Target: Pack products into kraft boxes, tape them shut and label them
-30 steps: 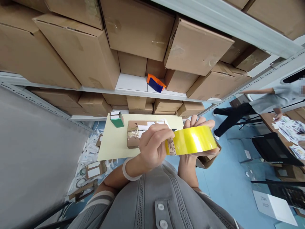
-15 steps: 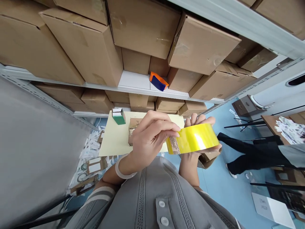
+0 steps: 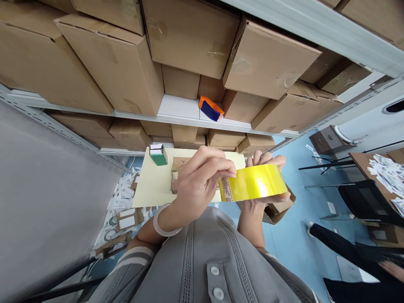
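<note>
A yellow roll of packing tape (image 3: 254, 182) is held up in front of my chest. My right hand (image 3: 264, 198) is wrapped round it from behind, fingertips showing over its top edge. My left hand (image 3: 202, 181) sits at the roll's left rim, thumb and forefinger pinched at the tape's edge by the cardboard core. A white bangle (image 3: 162, 223) circles my left wrist. Behind my hands, a small taped cardboard parcel (image 3: 177, 173) lies on a pale yellow table (image 3: 151, 189), partly hidden by my left hand.
A green and white box (image 3: 158, 154) stands on the table's far left. Shelves hold several large cardboard boxes (image 3: 104, 67) and an orange and blue object (image 3: 210, 108). Paper scraps (image 3: 121, 198) litter the blue floor. Another person's dark legs (image 3: 350, 252) cross at right near a black chair (image 3: 366, 200).
My left fingers have closed from a looser spread into a pinch at the roll's edge. The roll has tilted slightly. The other person has walked toward the lower right.
</note>
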The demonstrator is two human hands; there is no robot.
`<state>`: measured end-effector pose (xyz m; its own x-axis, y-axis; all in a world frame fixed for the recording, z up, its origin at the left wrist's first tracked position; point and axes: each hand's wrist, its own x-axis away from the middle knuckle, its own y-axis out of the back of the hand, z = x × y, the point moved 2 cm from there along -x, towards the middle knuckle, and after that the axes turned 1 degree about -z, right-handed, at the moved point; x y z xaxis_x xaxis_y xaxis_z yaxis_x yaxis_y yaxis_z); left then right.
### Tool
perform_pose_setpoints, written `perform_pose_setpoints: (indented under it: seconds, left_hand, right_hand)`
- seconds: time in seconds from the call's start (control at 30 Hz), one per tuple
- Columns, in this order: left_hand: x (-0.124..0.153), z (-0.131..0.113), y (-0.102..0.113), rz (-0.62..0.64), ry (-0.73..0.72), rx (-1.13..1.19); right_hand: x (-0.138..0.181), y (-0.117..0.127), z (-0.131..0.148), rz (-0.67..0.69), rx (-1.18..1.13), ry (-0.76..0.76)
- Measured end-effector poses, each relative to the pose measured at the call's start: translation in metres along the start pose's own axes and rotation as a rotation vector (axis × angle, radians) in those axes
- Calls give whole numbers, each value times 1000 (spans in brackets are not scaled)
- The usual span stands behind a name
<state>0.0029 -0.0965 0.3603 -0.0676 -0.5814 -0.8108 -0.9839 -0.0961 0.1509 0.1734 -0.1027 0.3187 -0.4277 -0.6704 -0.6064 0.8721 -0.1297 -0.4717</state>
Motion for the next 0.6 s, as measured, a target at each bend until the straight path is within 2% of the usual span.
perform_pose_setpoints:
  seconds: [0.27, 0.43, 0.6]
  left_hand:
    - [2, 4, -8, 151, 52, -59]
    - [7, 7, -13, 110, 54, -29]
    - [9, 9, -15, 115, 65, 3]
  right_hand:
    - [1, 2, -4, 7, 42, -4]
    - [2, 2, -8, 17, 14, -9]
    - [6, 1, -8, -110, 77, -69]
